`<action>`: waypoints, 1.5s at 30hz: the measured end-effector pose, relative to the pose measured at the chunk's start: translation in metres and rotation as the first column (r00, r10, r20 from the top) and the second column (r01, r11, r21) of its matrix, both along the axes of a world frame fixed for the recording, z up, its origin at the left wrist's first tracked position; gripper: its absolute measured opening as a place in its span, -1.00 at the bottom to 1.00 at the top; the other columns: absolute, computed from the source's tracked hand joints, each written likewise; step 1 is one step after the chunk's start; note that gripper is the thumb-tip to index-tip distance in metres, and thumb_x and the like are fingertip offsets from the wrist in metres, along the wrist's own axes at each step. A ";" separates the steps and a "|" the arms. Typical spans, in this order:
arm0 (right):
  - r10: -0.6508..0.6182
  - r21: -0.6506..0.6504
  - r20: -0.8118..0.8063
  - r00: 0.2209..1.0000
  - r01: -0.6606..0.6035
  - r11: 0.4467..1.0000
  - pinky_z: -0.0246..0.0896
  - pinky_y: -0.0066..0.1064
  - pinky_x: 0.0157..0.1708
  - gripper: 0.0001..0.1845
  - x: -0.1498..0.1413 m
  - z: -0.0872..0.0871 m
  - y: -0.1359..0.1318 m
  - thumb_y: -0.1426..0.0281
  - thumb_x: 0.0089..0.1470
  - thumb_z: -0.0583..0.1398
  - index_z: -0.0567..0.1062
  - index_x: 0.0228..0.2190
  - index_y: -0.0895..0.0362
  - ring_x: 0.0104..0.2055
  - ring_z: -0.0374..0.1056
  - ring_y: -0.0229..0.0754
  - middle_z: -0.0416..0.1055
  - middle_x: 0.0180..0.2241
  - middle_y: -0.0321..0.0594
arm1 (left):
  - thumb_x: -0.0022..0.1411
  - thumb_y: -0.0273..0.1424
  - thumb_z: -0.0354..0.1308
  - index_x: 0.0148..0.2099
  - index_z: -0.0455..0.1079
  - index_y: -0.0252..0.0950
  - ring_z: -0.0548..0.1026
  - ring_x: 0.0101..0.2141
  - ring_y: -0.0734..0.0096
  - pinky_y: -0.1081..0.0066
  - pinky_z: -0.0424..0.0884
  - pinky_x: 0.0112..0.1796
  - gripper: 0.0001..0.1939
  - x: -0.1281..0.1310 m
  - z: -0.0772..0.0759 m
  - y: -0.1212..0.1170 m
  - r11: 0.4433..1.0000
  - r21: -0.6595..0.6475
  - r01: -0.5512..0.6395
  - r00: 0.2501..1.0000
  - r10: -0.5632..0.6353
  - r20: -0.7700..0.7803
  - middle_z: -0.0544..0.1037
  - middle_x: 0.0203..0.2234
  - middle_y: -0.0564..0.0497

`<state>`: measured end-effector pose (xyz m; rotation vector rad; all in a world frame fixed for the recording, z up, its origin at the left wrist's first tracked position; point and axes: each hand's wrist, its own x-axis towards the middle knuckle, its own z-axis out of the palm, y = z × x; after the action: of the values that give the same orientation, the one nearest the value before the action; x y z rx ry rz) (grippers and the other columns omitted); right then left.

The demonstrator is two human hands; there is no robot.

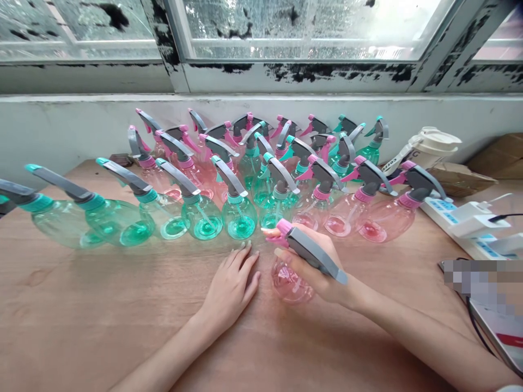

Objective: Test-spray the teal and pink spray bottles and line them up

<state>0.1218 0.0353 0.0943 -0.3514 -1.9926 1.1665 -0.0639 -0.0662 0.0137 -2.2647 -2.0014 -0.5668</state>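
My right hand (pixel 312 261) is wrapped round the neck of a pink spray bottle (pixel 292 283) with a grey and pink trigger head. The fingers reach toward its pink trigger, and part of the neck is hidden behind them. Flat on the wooden table (pixel 134 326) lies my left hand (pixel 232 280), fingers stretched out, just left of that bottle and holding nothing. Beyond both hands stand several more spray bottles in rows. A green spray bottle (pixel 241 218) is closest past my left fingertips, and a pink spray bottle (pixel 347 215) stands behind my right hand.
At the right are a white power strip (pixel 457 218) with plugs and cables, and a flat device (pixel 498 326) partly blurred out. A lidded cream cup (pixel 433 144) and brown paper packaging (pixel 461 177) stand by the wall (pixel 61 125) under the windows.
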 end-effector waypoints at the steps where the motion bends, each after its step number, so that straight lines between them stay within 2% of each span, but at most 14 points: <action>1: -0.013 -0.024 0.014 1.000 0.013 1.000 0.34 -0.34 -0.24 -0.84 0.000 0.000 -0.001 0.43 0.17 0.16 0.43 -0.17 0.10 -0.32 0.40 -0.19 0.45 -0.30 -0.20 | 0.41 -0.36 -0.06 0.10 0.35 -0.32 0.38 0.13 0.04 -0.01 0.33 0.12 -0.70 0.000 0.000 0.000 1.000 0.002 0.000 1.000 0.000 0.000 0.40 0.13 -0.23; 4: -0.042 -0.057 0.033 0.999 0.044 0.997 0.36 -0.33 -0.24 -0.86 0.000 0.000 -0.004 0.44 0.17 0.16 0.43 -0.19 0.11 -0.30 0.41 -0.17 0.46 -0.28 -0.18 | 0.41 -0.36 -0.06 0.11 0.34 -0.32 0.38 0.13 0.04 -0.01 0.33 0.12 -0.69 0.001 0.000 0.000 1.000 0.000 -0.001 1.000 0.001 0.004 0.40 0.14 -0.23; 9: -0.044 -0.040 0.020 0.999 0.045 0.998 0.36 -0.31 -0.18 -0.89 0.000 0.000 -0.004 0.44 0.18 0.16 0.43 -0.21 0.11 -0.29 0.41 -0.17 0.45 -0.28 -0.18 | 0.40 -0.35 -0.03 0.11 0.35 -0.30 0.38 0.13 0.05 0.01 0.34 0.11 -0.69 0.001 0.001 0.000 1.000 0.005 -0.006 1.000 0.006 0.019 0.42 0.13 -0.21; 13: -0.048 -0.033 0.039 0.998 0.049 0.998 0.35 -0.34 -0.27 -0.85 0.000 -0.002 -0.002 0.45 0.17 0.15 0.43 -0.18 0.10 -0.32 0.39 -0.18 0.45 -0.29 -0.18 | 0.39 -0.35 -0.03 0.11 0.36 -0.27 0.39 0.12 0.05 0.00 0.36 0.10 -0.69 0.000 -0.001 -0.001 1.000 0.021 -0.007 1.000 0.007 0.027 0.43 0.12 -0.20; 15: -0.023 -0.023 0.043 0.999 0.024 0.999 0.35 -0.35 -0.28 -0.79 0.001 -0.001 -0.001 0.45 0.17 0.15 0.42 -0.13 0.10 -0.36 0.37 -0.20 0.44 -0.31 -0.20 | 0.40 -0.35 -0.03 0.12 0.36 -0.27 0.39 0.12 0.04 0.00 0.35 0.10 -0.68 -0.001 -0.002 -0.001 1.000 0.026 -0.007 1.000 0.007 0.025 0.43 0.12 -0.20; 20: 0.133 -0.020 0.090 0.987 -0.131 0.991 0.36 -0.36 -0.31 -0.70 0.003 0.011 0.006 0.47 0.16 0.14 0.36 -0.05 0.06 -0.42 0.36 -0.22 0.44 -0.39 -0.26 | 0.40 -0.36 -0.03 0.12 0.36 -0.30 0.39 0.13 0.04 0.00 0.36 0.10 -0.68 -0.001 -0.002 0.000 1.000 0.017 -0.003 1.000 0.003 0.014 0.42 0.12 -0.22; 22: 0.169 0.000 0.123 0.978 -0.170 0.985 0.36 -0.39 -0.33 -0.70 0.004 0.015 0.008 0.47 0.16 0.13 0.36 -0.06 0.05 -0.38 0.39 -0.21 0.46 -0.33 -0.24 | 0.40 -0.36 -0.03 0.11 0.36 -0.30 0.39 0.13 0.04 0.01 0.36 0.10 -0.69 0.000 -0.001 0.000 1.000 0.016 -0.001 1.000 0.001 0.015 0.43 0.12 -0.22; 26: 0.165 0.090 0.128 0.978 -0.177 0.980 0.38 -0.35 -0.19 -0.68 0.003 0.014 0.011 0.47 0.14 0.18 0.34 -0.06 0.04 -0.28 0.44 -0.21 0.47 -0.20 -0.18 | 0.40 -0.35 -0.05 0.10 0.36 -0.28 0.38 0.14 0.07 0.02 0.35 0.11 -0.69 0.000 0.002 0.000 1.000 0.010 0.004 1.000 -0.004 0.026 0.39 0.16 -0.20; 31: 0.162 0.194 -0.033 0.986 -0.153 0.969 0.37 -0.26 -0.08 -0.56 -0.001 0.004 0.012 0.41 0.16 0.21 0.25 0.05 0.02 -0.11 0.46 -0.13 0.48 -0.14 -0.14 | 0.41 -0.34 -0.06 0.11 0.36 -0.31 0.39 0.12 0.03 0.01 0.37 0.08 -0.68 -0.001 0.000 -0.001 1.000 0.020 0.009 1.000 -0.009 0.019 0.42 0.13 -0.23; 34: 0.127 0.179 -0.031 0.991 -0.120 0.976 0.39 -0.24 -0.11 -0.67 -0.003 0.002 0.011 0.34 0.17 0.20 0.34 -0.03 0.07 -0.27 0.46 -0.16 0.47 -0.19 -0.12 | 0.42 -0.35 -0.07 0.13 0.34 -0.33 0.39 0.12 0.03 0.01 0.37 0.08 -0.66 -0.002 -0.001 -0.001 1.000 0.020 0.013 1.000 -0.013 0.005 0.42 0.12 -0.24; 37: 0.078 0.118 -0.020 0.997 -0.075 0.990 0.40 -0.23 -0.20 -0.78 -0.003 0.003 0.009 0.25 0.14 0.22 0.42 -0.22 0.10 -0.47 0.37 -0.22 0.45 -0.37 -0.20 | 0.42 -0.35 -0.07 0.15 0.32 -0.34 0.38 0.13 0.04 0.01 0.35 0.09 -0.65 -0.002 -0.002 0.000 1.000 0.008 0.022 1.000 -0.022 0.006 0.40 0.14 -0.25; 41: 0.012 0.103 -0.016 1.000 -0.011 0.995 0.36 -0.28 -0.33 -0.81 -0.001 0.008 0.005 0.26 0.14 0.20 0.38 -0.42 0.09 -0.44 0.37 -0.18 0.36 -0.52 -0.27 | 0.41 -0.34 -0.05 0.14 0.33 -0.31 0.37 0.13 0.04 0.00 0.33 0.11 -0.67 -0.002 -0.002 0.000 1.000 0.004 0.002 1.000 -0.002 0.013 0.40 0.14 -0.22; 45: -0.016 0.121 0.034 0.999 0.012 0.993 0.31 -0.35 -0.40 -0.85 0.000 0.011 0.004 0.32 0.16 0.18 0.37 -0.42 0.10 -0.45 0.36 -0.20 0.35 -0.51 -0.28 | 0.41 -0.35 -0.05 0.11 0.34 -0.30 0.37 0.13 0.04 0.00 0.33 0.12 -0.69 -0.001 -0.001 0.000 1.000 0.003 0.006 1.000 -0.006 0.005 0.39 0.14 -0.22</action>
<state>0.1213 0.0393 0.1049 -0.3247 -2.0771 1.0319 -0.0647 -0.0665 0.0126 -2.2706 -1.9960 -0.5761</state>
